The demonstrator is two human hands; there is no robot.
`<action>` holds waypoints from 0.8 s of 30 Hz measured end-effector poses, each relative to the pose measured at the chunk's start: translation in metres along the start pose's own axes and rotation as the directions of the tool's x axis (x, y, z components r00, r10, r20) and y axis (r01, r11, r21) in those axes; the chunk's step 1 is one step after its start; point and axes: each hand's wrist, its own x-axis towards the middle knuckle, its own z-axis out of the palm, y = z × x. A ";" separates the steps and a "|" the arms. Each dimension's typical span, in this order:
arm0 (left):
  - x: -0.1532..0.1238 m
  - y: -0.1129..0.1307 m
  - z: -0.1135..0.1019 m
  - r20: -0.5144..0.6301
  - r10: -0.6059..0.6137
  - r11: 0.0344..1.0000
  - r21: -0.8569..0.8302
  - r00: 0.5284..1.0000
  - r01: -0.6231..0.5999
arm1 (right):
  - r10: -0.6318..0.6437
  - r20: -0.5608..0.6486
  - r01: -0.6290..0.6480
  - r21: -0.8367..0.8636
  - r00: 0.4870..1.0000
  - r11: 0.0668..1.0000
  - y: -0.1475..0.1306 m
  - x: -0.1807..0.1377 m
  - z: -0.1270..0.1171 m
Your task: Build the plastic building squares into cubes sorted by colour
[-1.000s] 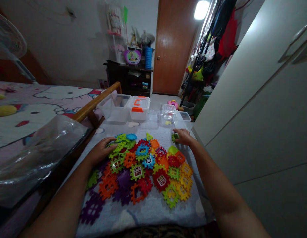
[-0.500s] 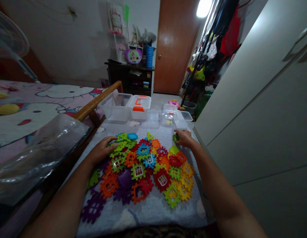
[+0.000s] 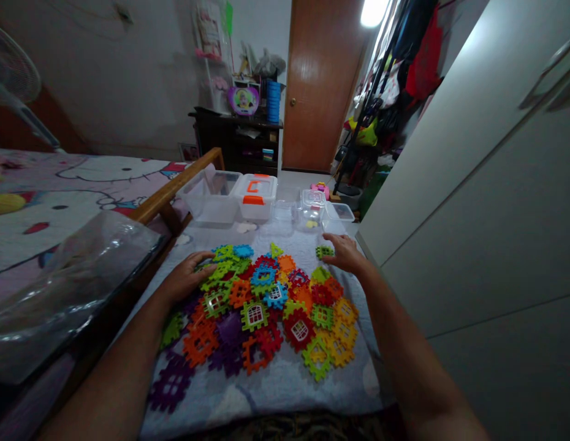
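A heap of interlocking plastic building tiles (image 3: 255, 314) in green, orange, red, purple, blue and yellow is spread over a light blue cloth (image 3: 262, 401). At the heap's left edge, my left hand (image 3: 188, 277) rests against several green tiles, its thumb and fingers apart. My right hand (image 3: 344, 252) hovers at the far right of the heap, open, with a gap between thumb and forefinger. Just left of those fingertips lies a small green tile (image 3: 324, 252) on the cloth. Some window-patterned tiles, such as a dark red one (image 3: 299, 329), lie on top of others.
Behind the heap stand an open clear bin (image 3: 211, 205), a lidded box with orange latches (image 3: 257, 199) and smaller clear containers (image 3: 338, 214). A wooden bed rail (image 3: 174, 190) and a plastic bag (image 3: 78, 282) are on the left. A pale cabinet (image 3: 473, 214) borders the right.
My right hand's fingers have parted from the small green tile, which now lies free on the cloth. My left hand stays at the green tiles. The view has shifted slightly.
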 end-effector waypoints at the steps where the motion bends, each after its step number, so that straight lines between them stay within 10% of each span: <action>1: 0.000 -0.001 0.000 -0.002 0.007 1.000 -0.004 1.000 -0.007 | -0.037 -0.015 0.038 0.044 0.999 0.998 -0.004 -0.008 -0.005; 7: 0.002 -0.007 0.002 0.001 0.035 0.999 0.014 0.999 -0.035 | -0.304 0.138 0.276 0.190 0.943 0.942 -0.059 -0.064 -0.008; 24: 0.000 0.002 0.000 0.003 0.007 1.000 -0.010 1.000 -0.007 | -0.101 0.054 0.087 0.221 0.993 0.971 -0.089 -0.061 0.023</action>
